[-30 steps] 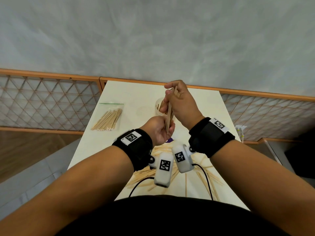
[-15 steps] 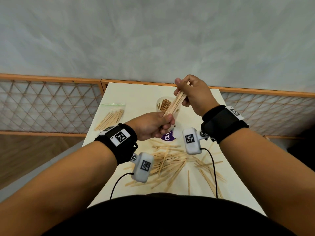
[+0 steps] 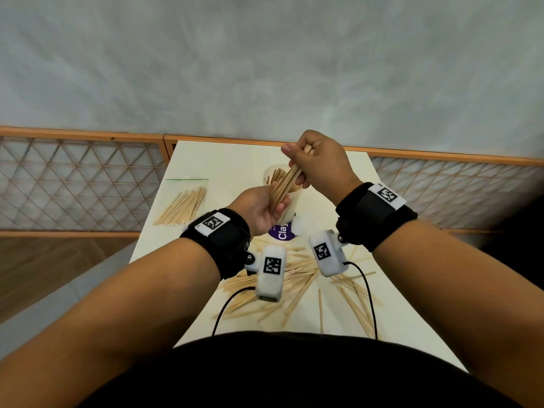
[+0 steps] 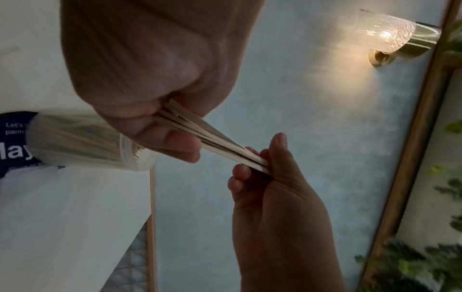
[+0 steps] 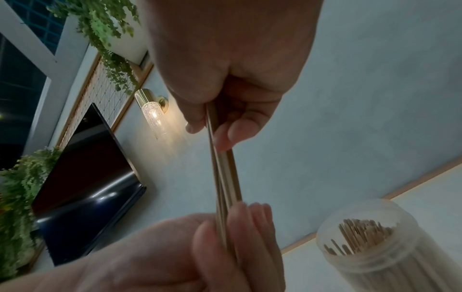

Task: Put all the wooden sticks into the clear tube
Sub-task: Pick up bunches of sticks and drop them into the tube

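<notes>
Both hands hold one bundle of wooden sticks (image 3: 287, 184) slanting in the air just in front of the clear tube (image 3: 269, 175). My left hand (image 3: 278, 206) grips the bundle's lower end, and my right hand (image 3: 294, 169) pinches the upper end. The tube stands upright on the white table (image 3: 223, 172), with several sticks inside and a purple label low on it. In the left wrist view the bundle (image 4: 217, 150) runs from my left hand (image 4: 175, 142) to my right hand (image 4: 260, 168), beside the tube (image 4: 87, 142). The right wrist view shows the bundle (image 5: 225, 177) and the tube's open mouth (image 5: 365, 229).
Many loose sticks (image 3: 297, 278) lie scattered on the near part of the table, partly under my wrists and their cables. A clear zip bag of sticks (image 3: 182, 204) lies at the left. A lattice railing (image 3: 76, 184) borders the table's far side.
The bundle has gone from nearly upright to slanting. My right hand rose up and to the right with its top end, and both hands kept their hold.
</notes>
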Motion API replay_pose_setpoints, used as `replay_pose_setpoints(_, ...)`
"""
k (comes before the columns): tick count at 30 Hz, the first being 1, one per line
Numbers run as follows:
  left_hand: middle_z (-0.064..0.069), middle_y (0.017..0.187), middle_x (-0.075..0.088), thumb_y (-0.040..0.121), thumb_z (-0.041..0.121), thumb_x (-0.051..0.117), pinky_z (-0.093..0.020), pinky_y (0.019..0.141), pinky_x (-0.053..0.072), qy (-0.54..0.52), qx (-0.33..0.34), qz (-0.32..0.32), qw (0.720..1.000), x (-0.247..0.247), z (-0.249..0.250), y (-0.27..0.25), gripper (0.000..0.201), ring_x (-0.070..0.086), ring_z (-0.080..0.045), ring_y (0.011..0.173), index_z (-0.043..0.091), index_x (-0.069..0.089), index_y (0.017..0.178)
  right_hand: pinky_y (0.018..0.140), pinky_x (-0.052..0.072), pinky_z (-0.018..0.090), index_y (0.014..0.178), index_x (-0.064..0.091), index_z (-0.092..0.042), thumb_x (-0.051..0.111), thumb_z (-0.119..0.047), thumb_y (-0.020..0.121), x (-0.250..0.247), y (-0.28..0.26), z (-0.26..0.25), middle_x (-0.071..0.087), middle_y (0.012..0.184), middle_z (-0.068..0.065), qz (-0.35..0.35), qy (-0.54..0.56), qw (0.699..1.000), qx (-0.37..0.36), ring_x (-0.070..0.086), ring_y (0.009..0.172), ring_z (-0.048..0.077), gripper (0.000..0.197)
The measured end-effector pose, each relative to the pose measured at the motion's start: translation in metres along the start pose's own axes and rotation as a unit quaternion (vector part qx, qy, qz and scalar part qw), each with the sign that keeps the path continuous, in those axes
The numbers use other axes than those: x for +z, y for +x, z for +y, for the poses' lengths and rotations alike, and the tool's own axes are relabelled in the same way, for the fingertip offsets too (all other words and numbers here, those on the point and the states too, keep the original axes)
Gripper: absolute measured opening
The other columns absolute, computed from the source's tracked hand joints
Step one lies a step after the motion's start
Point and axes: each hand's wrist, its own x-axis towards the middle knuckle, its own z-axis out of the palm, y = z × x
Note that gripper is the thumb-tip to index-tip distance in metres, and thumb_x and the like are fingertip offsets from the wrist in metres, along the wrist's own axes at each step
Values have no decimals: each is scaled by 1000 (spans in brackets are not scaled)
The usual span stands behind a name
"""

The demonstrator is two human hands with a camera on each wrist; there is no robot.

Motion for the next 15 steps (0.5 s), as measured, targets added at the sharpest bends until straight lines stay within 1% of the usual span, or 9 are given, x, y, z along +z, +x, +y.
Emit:
replay_pose_setpoints(1,2,54,61,101,31,44,-13,32,39,35,6,-6,999,0,-2,-1,25,57,-6,40,12,61,102,39,43,22,79,52,-9,65,-32,89,-1,0,1,69,82,16,-2,-4,1000,1,57,46,21,28)
replay_pose_setpoints(3,3,57,61,99,46,40,-12,33,35,104,38,-25,994,-1,-5,-3,43,54,-5,42,11,63,88,38,41,21,81,50,-8,62,-32,91,-5,-1,1,68,77,14,-2,-21,1000,-1,56,45,22,29)
replay_pose_setpoints(5,3,60,60,97,57,30,-15,39,35,168,84,-67,980,-3,-6,-4,59,52,-7,47,10,65,86,39,41,21,82,49,-7,58,-32,94,-9,2,2,67,75,12,7,-42,999,-1,56,46,22,29)
replay_pose_setpoints(6,4,61,58,96,58,28,-16,42,36,196,105,-95,970,-4,-6,-6,62,51,-8,50,10,66,88,39,41,20,83,49,-7,56,-33,94,-12,4,2,67,76,12,13,-51,999,3,56,47,22,29)
replay_pose_setpoints(7,3,63,55,96,58,28,-18,44,38,232,127,-121,957,-4,-7,-8,60,51,-8,54,11,65,91,38,40,19,84,50,-6,55,-34,95,-15,6,2,67,76,11,18,-65,998,7,56,48,22,30)
replay_pose_setpoints(9,1,69,51,99,49,32,-20,49,41,316,169,-162,920,-3,-8,-13,47,51,-9,60,12,60,98,37,38,15,86,52,-5,51,-36,97,-19,9,5,67,76,6,19,-108,994,14,55,49,19,33)
replay_pose_setpoints(11,0,71,47,102,38,35,-22,49,39,358,180,-187,897,0,-10,-17,31,48,-10,60,13,53,101,38,39,14,87,55,-6,46,-38,98,-21,11,8,66,76,3,7,-145,989,11,52,49,13,35)
replay_pose_setpoints(13,2,69,43,103,33,35,-21,47,33,346,166,-200,902,2,-10,-18,24,41,-10,57,16,52,100,41,40,15,84,56,-10,44,-39,99,-24,13,9,66,76,0,-14,-153,988,17,51,49,9,34)
replay_pose_setpoints(15,3,68,39,103,31,34,-18,44,29,324,150,-208,911,-1,-7,-15,24,35,-8,54,17,52,97,45,43,20,83,59,-11,49,-35,98,-32,15,8,65,76,1,-65,-86,993,38,52,49,11,30)
